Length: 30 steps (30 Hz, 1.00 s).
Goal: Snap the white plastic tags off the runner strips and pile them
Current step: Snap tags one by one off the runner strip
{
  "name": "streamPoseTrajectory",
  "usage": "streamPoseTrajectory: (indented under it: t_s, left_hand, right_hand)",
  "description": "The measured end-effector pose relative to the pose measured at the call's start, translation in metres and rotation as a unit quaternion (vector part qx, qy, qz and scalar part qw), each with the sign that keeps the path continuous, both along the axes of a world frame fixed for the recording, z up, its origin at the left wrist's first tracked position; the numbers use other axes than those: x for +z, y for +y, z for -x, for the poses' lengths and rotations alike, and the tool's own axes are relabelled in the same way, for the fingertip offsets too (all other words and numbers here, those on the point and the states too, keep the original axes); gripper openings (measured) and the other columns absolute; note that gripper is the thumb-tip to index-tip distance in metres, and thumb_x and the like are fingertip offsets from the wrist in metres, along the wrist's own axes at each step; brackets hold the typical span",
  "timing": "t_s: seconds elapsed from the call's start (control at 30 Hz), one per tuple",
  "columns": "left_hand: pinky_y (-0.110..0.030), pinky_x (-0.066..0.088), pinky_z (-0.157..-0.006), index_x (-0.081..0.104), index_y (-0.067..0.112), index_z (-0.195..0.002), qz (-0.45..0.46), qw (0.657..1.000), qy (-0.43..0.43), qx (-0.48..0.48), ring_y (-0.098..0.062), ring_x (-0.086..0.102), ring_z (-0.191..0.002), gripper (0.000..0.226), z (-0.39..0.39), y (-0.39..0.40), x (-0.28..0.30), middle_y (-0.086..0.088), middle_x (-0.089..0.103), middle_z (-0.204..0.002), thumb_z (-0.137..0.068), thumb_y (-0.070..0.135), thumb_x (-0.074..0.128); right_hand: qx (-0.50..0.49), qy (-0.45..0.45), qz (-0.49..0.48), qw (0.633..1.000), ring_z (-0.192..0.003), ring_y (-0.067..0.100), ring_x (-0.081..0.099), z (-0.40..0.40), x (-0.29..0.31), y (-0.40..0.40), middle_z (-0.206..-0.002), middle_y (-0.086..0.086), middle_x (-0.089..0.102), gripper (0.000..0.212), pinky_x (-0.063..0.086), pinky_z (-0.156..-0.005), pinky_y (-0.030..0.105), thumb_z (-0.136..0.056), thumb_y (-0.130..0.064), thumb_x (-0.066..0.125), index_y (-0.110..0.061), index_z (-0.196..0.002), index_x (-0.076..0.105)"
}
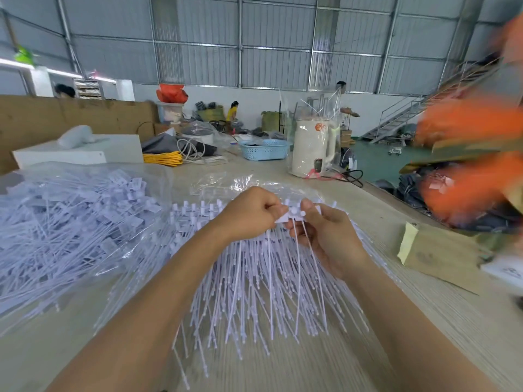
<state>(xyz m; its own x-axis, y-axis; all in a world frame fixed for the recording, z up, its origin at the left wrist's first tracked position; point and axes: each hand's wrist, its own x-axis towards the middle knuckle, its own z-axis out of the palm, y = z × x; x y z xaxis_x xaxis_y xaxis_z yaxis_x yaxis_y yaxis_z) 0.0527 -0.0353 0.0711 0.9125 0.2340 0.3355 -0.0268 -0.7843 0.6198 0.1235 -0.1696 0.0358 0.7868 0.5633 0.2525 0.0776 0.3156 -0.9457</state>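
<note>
My left hand (249, 213) and right hand (325, 236) both pinch white plastic tag (293, 215); tails trail toward me, loose-tag pile (70, 222) left of it.

Pale wood-grain table (424, 321): heaped white tags (65, 222), runner strips (254, 278), blue basket (264, 149), kettle (312, 148).

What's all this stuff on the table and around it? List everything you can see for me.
loose tags pile: many, white, on clear plastic, table's left
runner strips: a bunch, white, centre, tails fanning toward the camera
tag: one, white, pinched between both hands
kettle: one, cream, in a clear bag, far side of table
basket: one, pale blue, far centre
cord coil: one, yellow, beside the basket
cardboard box: one, brown, right edge
table: one, pale wood grain
left hand: grips the strip's top
right hand: pinches the tag
</note>
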Motion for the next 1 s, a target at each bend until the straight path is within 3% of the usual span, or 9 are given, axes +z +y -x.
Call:
streamPoseTrajectory:
  t_s: [0.1,0.3,0.4,0.57,0.7,0.77,0.9,1.0]
  left_hand:
    - [-0.016,0.024,-0.038,0.055,0.0,-0.068,0.045,0.999,0.022,-0.006,-0.002,0.025,-0.032,0.036,0.001,-0.003,0.0,0.007,0.03,-0.042,-0.096,0.023,0.053]
    - [-0.022,0.032,-0.057,0.049,0.013,-0.052,0.134,0.99,0.045,-0.02,-0.012,0.04,-0.048,0.044,-0.001,-0.002,-0.003,-0.001,0.045,-0.05,-0.096,0.017,0.052]
    - [-0.015,0.037,-0.047,0.051,0.012,-0.058,0.207,0.976,0.062,-0.037,-0.001,0.047,-0.041,0.037,0.0,-0.001,-0.004,0.01,0.05,-0.041,-0.095,0.011,0.052]
    - [-0.01,0.032,-0.038,0.054,0.007,-0.069,0.343,0.932,0.083,-0.078,-0.003,0.043,-0.035,0.026,0.003,-0.002,-0.001,0.006,0.047,-0.041,-0.095,0.005,0.048]
    - [-0.014,0.023,-0.034,0.055,0.005,-0.07,0.337,0.933,0.097,-0.083,-0.006,0.029,-0.034,0.026,-0.001,-0.004,0.002,0.004,0.046,-0.042,-0.095,0.007,0.048]
    - [-0.014,0.022,-0.034,0.056,0.006,-0.067,0.328,0.934,0.108,-0.09,-0.005,0.027,-0.033,0.029,0.001,-0.001,0.003,0.004,0.047,-0.042,-0.095,0.007,0.049]
    - [-0.013,0.032,-0.038,0.061,0.01,-0.064,0.248,0.962,0.103,-0.055,-0.002,0.047,-0.039,0.03,0.008,0.011,0.003,0.006,0.057,-0.046,-0.093,0.01,0.055]
    - [-0.016,0.036,-0.04,0.066,0.006,-0.072,0.24,0.968,0.073,-0.024,-0.007,0.053,-0.048,0.024,0.006,0.009,0.001,-0.002,0.067,-0.062,-0.093,0.007,0.054]
  right_hand:
    - [-0.062,-0.072,0.026,0.995,-0.05,0.013,0.056,0.0,-0.004,0.002,-0.06,0.005,0.066,0.027,0.044,-0.048,0.022,-0.098,-0.021,0.049,-0.007,-0.078,0.061]
    - [-0.103,-0.134,0.03,0.985,-0.043,0.008,0.054,0.0,-0.008,0.004,-0.051,-0.001,0.062,0.025,0.04,-0.041,0.018,-0.097,-0.017,0.049,-0.003,-0.083,0.062]
    - [-0.121,-0.17,0.037,0.977,-0.043,0.015,0.051,0.001,-0.009,0.005,-0.05,-0.001,0.06,0.025,0.042,-0.042,0.023,-0.097,-0.017,0.049,-0.005,-0.078,0.061]
    - [-0.125,-0.206,0.007,0.97,-0.046,0.017,0.053,0.003,-0.006,0.001,-0.053,-0.001,0.059,0.027,0.046,-0.042,0.023,-0.097,-0.009,0.048,-0.006,-0.073,0.06]
    - [-0.123,-0.16,-0.009,0.979,-0.046,0.01,0.055,0.003,-0.006,0.005,-0.053,-0.001,0.06,0.027,0.044,-0.04,0.02,-0.098,-0.008,0.044,0.0,-0.079,0.061]
    - [-0.134,-0.088,-0.022,0.987,-0.044,0.007,0.054,-0.003,-0.006,0.002,-0.055,-0.001,0.061,0.028,0.042,-0.04,0.018,-0.099,-0.008,0.043,-0.002,-0.078,0.06]
    - [-0.198,0.142,-0.096,0.965,-0.048,0.005,0.053,-0.039,0.005,-0.028,-0.072,0.004,0.055,0.022,0.038,-0.039,0.011,-0.097,-0.001,0.044,-0.011,-0.078,0.052]
    - [-0.138,0.214,-0.179,0.95,-0.049,0.009,0.063,-0.044,0.009,-0.027,-0.066,0.007,0.068,0.01,0.042,-0.04,0.012,-0.096,-0.005,0.049,-0.009,-0.093,0.056]
